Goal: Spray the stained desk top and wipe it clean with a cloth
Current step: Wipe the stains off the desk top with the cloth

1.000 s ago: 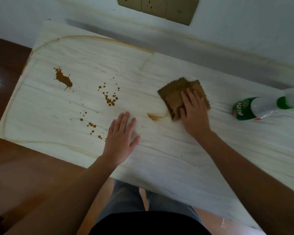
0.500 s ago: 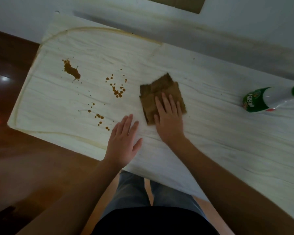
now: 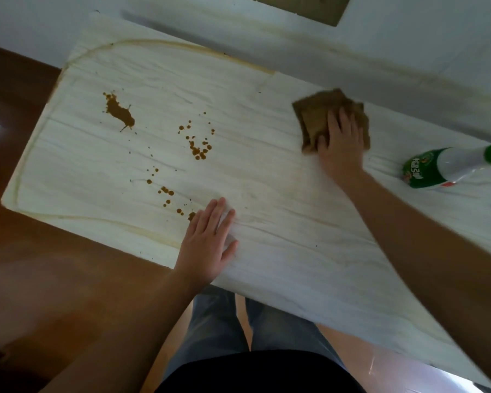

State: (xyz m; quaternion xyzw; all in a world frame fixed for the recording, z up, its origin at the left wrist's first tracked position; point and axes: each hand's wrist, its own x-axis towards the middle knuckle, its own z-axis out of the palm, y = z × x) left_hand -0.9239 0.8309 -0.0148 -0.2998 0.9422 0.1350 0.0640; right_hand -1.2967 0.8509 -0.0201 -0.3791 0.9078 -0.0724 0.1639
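spray bottle (image 3: 425,171): top cut by right edge | cloth (image 3: 315,112): part under right hand (image 3: 340,144) | wall plate (image 3: 304,7): cut by top edge

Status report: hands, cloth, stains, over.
Right hand flat on brown cloth, left hand flat on desk top. Stains unwiped, left of cloth. Spray bottle lying right, clear.

On the surface (image 3: 281,251), the cloth (image 3: 318,114) lies far right under the right hand (image 3: 340,143), the spray bottle (image 3: 437,168) further right, stains (image 3: 119,112) left, the left hand (image 3: 207,245) near.
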